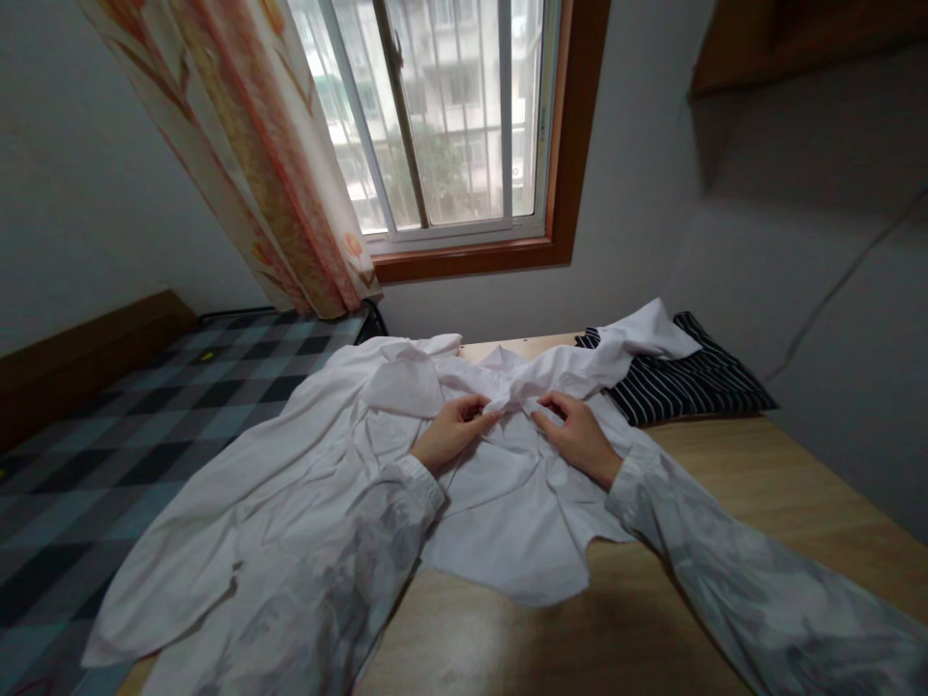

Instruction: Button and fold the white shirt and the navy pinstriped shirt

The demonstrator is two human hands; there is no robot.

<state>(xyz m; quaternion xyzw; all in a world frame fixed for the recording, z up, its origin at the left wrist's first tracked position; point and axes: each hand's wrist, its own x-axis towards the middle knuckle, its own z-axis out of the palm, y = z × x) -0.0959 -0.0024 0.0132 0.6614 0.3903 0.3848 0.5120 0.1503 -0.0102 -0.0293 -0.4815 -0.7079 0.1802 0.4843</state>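
A white shirt (507, 503) lies spread and rumpled over a wooden tabletop (471, 638), and its left part drapes toward the checked bed. Near the middle of the garment, my left hand (458, 425) pinches a fold of the white cloth between thumb and fingers. A short way to its right, my right hand (576, 435) pinches the same raised fold. Between the two hands the fabric is bunched. What exactly sits under the fingertips is too small to make out. One sleeve of the shirt stretches to the far right.
Black cloth with white stripes (688, 382) lies folded at the table's far right, partly under the white sleeve. To the left is a bed with a checked cover (239, 358). Behind are a window (449, 116), a flowered curtain (268, 164) and, upper right, a wooden shelf (804, 48).
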